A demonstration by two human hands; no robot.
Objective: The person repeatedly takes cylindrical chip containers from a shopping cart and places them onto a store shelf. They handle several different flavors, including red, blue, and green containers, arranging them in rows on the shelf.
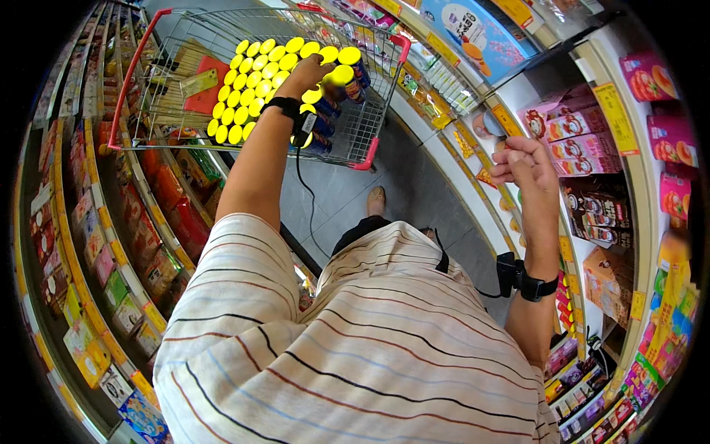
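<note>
A wire shopping cart with red corner pieces stands in the aisle ahead of me. Many canisters with yellow lids are packed upright in it, some showing dark blue sides. My left hand reaches over the canisters, its fingers at the lids; whether it grips one cannot be told. My right hand is raised beside the shelves on the right, fingers curled and partly apart, with no object visible in it. Both wrists wear black straps with small devices. In the cart also lie a red flat item and a yellowish phone-like item.
Shelves of packaged snacks line the left side. More shelves with pink boxes, brown packs and a large blue box rise on the right. Grey floor tiles lie between. A black cable hangs from the left wrist device.
</note>
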